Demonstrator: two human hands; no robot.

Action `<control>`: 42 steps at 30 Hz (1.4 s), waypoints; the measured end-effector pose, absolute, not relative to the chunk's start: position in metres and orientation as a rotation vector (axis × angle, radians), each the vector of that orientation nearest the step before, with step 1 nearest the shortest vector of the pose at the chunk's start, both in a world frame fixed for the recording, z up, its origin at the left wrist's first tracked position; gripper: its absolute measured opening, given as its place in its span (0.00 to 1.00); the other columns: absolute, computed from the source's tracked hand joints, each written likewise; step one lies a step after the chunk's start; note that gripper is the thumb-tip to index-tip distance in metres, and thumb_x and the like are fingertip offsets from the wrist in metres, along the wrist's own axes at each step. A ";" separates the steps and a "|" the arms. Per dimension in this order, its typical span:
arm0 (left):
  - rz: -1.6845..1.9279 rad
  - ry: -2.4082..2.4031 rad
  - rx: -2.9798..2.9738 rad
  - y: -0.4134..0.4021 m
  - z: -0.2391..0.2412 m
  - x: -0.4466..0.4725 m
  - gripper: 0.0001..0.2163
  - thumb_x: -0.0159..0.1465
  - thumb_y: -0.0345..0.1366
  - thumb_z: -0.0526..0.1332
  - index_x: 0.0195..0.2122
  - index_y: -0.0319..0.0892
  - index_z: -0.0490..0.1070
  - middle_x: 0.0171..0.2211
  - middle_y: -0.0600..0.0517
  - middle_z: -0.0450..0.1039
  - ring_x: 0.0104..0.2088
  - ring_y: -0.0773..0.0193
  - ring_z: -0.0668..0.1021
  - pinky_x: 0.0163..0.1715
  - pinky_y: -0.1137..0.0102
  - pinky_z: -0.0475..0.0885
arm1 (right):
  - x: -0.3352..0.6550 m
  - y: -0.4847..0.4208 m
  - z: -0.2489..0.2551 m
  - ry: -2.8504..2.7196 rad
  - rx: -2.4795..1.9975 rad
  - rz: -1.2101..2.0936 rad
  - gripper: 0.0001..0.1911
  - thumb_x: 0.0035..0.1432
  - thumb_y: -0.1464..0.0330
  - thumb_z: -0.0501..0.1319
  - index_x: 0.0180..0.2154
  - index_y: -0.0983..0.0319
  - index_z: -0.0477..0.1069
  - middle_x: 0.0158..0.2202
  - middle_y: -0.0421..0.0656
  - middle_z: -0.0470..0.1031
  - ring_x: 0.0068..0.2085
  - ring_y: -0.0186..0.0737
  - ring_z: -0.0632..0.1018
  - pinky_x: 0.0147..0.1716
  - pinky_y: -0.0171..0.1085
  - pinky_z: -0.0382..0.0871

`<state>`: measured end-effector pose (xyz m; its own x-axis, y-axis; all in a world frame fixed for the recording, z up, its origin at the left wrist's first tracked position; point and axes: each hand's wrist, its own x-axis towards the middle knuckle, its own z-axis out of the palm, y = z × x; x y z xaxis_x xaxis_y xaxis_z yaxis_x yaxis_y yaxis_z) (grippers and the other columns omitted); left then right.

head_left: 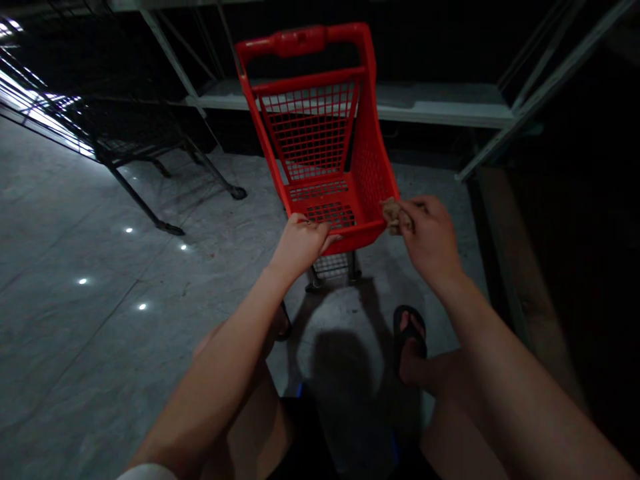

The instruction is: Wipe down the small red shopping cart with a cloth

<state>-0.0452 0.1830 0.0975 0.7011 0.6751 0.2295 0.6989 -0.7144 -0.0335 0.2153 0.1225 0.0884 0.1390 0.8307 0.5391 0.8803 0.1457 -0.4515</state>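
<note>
Broad floor beside red cart rim

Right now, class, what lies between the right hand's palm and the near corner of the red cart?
A crumpled, brownish, cloth-like piece, pinched in the fingers of the right hand at the red cart's near corner, as the head view shows.

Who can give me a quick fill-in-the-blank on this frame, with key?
1. The shopping cart is ____ in color.
2. A crumpled brown wad is held in the ____ (left hand / right hand).
3. The left hand touches the cart's rim at the end ____ (nearer to / farther from) the handle.

Missing words: red; right hand; farther from.
</note>
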 end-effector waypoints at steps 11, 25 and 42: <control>-0.291 -1.198 -2.778 0.178 0.096 -0.024 0.13 0.75 0.31 0.53 0.41 0.38 0.78 0.36 0.42 0.84 0.37 0.56 0.84 0.50 0.60 0.66 | 0.129 0.111 0.082 -1.774 -1.546 0.121 0.20 0.70 0.67 0.53 0.56 0.55 0.78 0.51 0.51 0.74 0.50 0.49 0.78 0.53 0.50 0.76; -0.599 -1.013 -2.820 0.199 0.098 -0.087 0.18 0.71 0.41 0.64 0.60 0.45 0.72 0.71 0.45 0.65 0.75 0.46 0.60 0.70 0.50 0.67 | 0.214 0.121 0.096 -1.711 -1.751 -0.067 0.18 0.68 0.66 0.56 0.53 0.56 0.79 0.51 0.52 0.74 0.53 0.56 0.74 0.54 0.58 0.70; -0.733 -0.915 -2.737 0.188 0.091 -0.034 0.08 0.74 0.32 0.59 0.48 0.40 0.78 0.52 0.46 0.82 0.71 0.51 0.69 0.57 0.63 0.80 | 0.140 0.113 0.091 -1.868 -1.577 -0.038 0.20 0.65 0.73 0.56 0.55 0.60 0.78 0.50 0.52 0.77 0.50 0.52 0.78 0.53 0.51 0.75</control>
